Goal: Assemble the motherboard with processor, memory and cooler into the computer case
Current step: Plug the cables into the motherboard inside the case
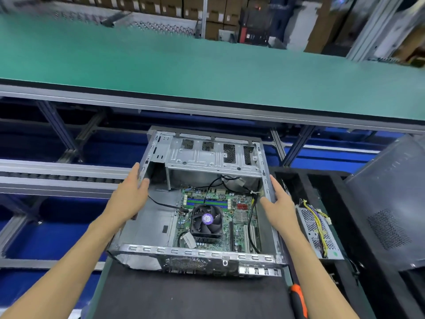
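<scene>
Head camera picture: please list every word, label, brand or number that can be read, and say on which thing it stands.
No text can be read.
Round purple sticker on the cooler fan: print, too blurred.
White tag on the motherboard: no readable print.
Labels on the cardboard boxes at the back: too small and blurred.
Green sticker on the power supply: unreadable.

The computer case (pixel 231 158) is bare silver-grey metal with perforated black mesh panels. Inside it, the motherboard (pixel 232 223) is green, with blue and green memory slots (pixel 208 202), a small red heatsink (pixel 241 206) and white expansion slots. The cooler (pixel 207 219) is black with a purple and white round label. The worktop (pixel 184 295) is black; the shelf (pixel 207 70) above is teal-green. The power supply (pixel 318 231) is grey mesh with yellow wires. The screwdriver handle (pixel 299 300) is orange and black.
</scene>
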The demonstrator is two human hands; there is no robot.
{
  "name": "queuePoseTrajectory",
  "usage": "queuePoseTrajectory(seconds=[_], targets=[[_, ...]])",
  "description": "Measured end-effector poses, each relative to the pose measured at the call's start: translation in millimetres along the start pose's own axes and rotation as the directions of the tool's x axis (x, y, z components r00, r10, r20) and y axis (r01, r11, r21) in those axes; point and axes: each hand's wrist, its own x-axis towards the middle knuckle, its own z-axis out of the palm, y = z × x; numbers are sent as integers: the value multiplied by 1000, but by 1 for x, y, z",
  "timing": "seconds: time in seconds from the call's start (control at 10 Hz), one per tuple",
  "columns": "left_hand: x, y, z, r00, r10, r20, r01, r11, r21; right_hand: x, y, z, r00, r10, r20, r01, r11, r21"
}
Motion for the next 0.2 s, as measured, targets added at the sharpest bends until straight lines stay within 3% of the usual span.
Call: queuePoseTrajectory(seconds=[0.2], targets=[[-34,-23,-14,998,-46,39,57,930,-363,-35,11,-17,996,89,28,-92,984,153]])
